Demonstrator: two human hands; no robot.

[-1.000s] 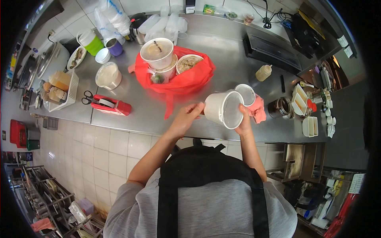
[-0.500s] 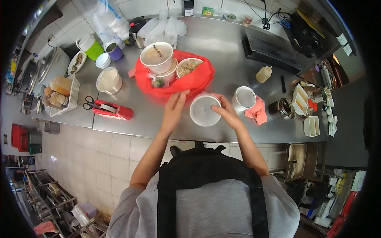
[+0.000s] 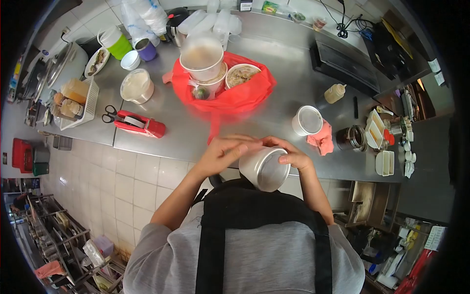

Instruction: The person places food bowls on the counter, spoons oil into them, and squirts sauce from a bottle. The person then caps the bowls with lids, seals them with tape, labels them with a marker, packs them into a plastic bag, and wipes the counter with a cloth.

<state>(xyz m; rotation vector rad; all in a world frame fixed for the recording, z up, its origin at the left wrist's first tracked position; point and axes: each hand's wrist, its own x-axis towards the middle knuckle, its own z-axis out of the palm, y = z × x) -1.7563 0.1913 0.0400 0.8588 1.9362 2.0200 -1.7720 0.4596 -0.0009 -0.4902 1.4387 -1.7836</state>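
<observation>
My right hand (image 3: 294,158) is closed around a round plastic tub (image 3: 269,171) with a translucent lid, tilted near my chest over the counter's front edge. Beside the tub, the fingers of my left hand (image 3: 223,154) stretch toward its upper rim; whether they touch it is unclear. A red strip of the plastic bag (image 3: 230,105) runs down to my left hand, its end hidden there. Two tubs are stacked in the bag, the upper tub (image 3: 201,56) blurred. Next to them is an uncovered-looking tub (image 3: 242,76) with brownish food.
Another lidded tub (image 3: 308,120) stands by a pink cloth (image 3: 321,138) on the right. On the left are a red tape dispenser (image 3: 142,123), scissors (image 3: 109,114) and a tub of pale contents (image 3: 137,86). A sauce bottle (image 3: 335,93) and dark jar (image 3: 348,137) stand farther right.
The held tub has moved toward my body and tipped, so its side now shows. My left hand has come from the bag's edge toward the tub. A strip of the bag has stretched toward me.
</observation>
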